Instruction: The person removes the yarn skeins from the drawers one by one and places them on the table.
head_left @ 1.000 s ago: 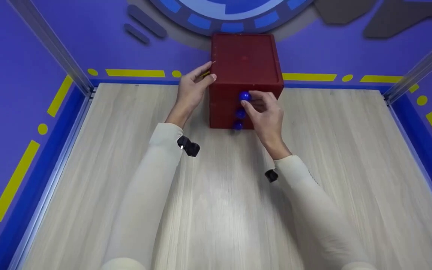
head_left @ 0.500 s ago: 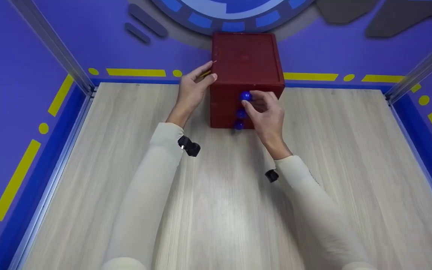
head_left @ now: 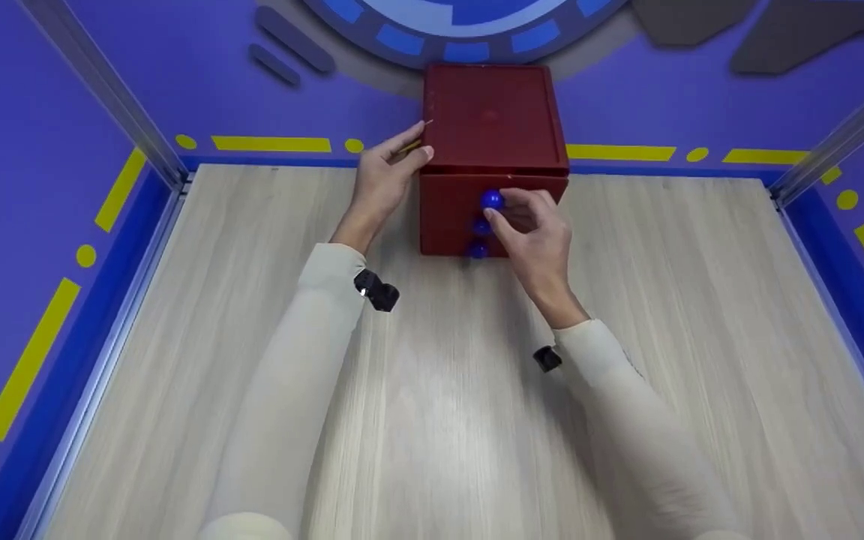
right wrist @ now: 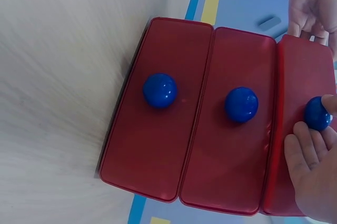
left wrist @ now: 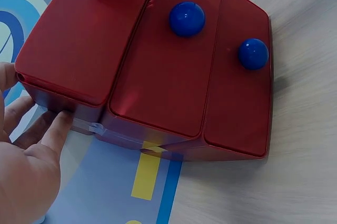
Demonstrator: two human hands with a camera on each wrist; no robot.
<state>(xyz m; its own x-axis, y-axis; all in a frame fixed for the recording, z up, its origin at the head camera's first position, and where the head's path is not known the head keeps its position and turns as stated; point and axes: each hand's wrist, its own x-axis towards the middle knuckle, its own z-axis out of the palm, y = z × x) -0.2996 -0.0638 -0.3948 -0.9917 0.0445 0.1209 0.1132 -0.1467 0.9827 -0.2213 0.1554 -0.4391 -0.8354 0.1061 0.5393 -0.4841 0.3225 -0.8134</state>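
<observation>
A red drawer cabinet (head_left: 488, 116) stands against the back wall, with three stacked drawers and a round blue knob on each. My right hand (head_left: 541, 236) pinches the top knob (head_left: 491, 199) between thumb and fingers. The top drawer (head_left: 451, 196) sits slightly forward, with a narrow dark gap under the cabinet's top edge. On the cabinet's left side rests my left hand (head_left: 385, 178), its fingers (left wrist: 57, 132) fairly straight against the side wall and the thumb near the top front corner. The middle knob (left wrist: 187, 19) and bottom knob (left wrist: 253, 54) are untouched; their drawers look closed.
The cabinet rests on a pale wood-grain table (head_left: 432, 420). Blue panels with yellow marks rise at the back, the left and the right. Metal posts (head_left: 166, 161) stand at the back corners.
My right hand has drawn the top knob slightly toward me, and the top drawer has come out a little, opening a gap under the top edge. The left hand has stayed in place.
</observation>
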